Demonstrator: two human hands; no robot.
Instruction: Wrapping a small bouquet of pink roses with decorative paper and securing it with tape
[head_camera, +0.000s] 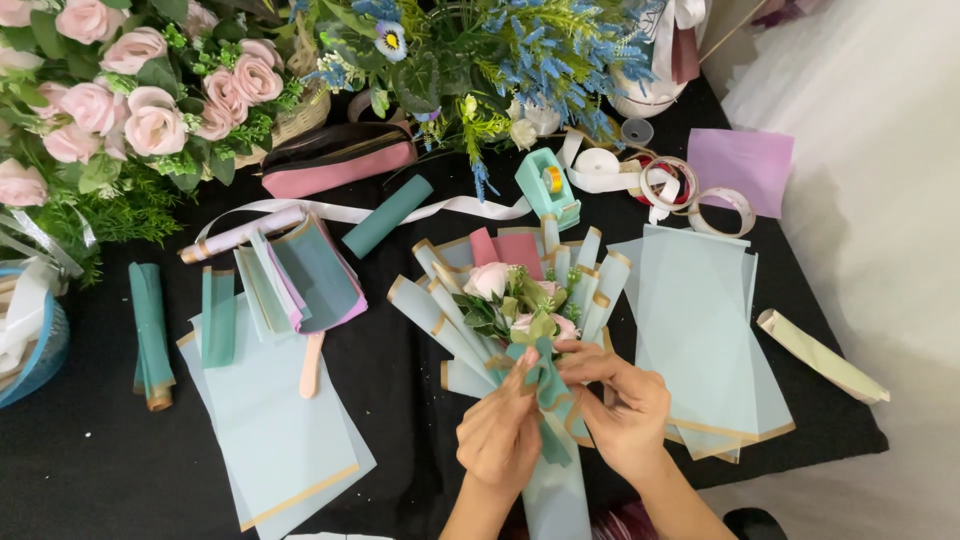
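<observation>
Both my forearms come up from the bottom edge, wrists bent inward, palms facing each other. My left hand (500, 432) has fingertips pressed together, pinching a folded teal paper strip (545, 380) at the neck of the bouquet (515, 300). My right hand (622, 405) curls around the same spot from the other side, thumb and fingers closed on the strip and wrap. Bouquet lies mid-table on the black tablecloth (90, 470), heads pointing away from me: small pink roses with green leaves, fanned in matte, translucent pale-blue sheets with gold edging. More flat pale-blue sheets (700, 330) just right of my hands, another stack (270, 440) to the left. Rolled teal paper (150, 335) far left. Mint tape dispenser (548, 185) beyond the bouquet.
</observation>
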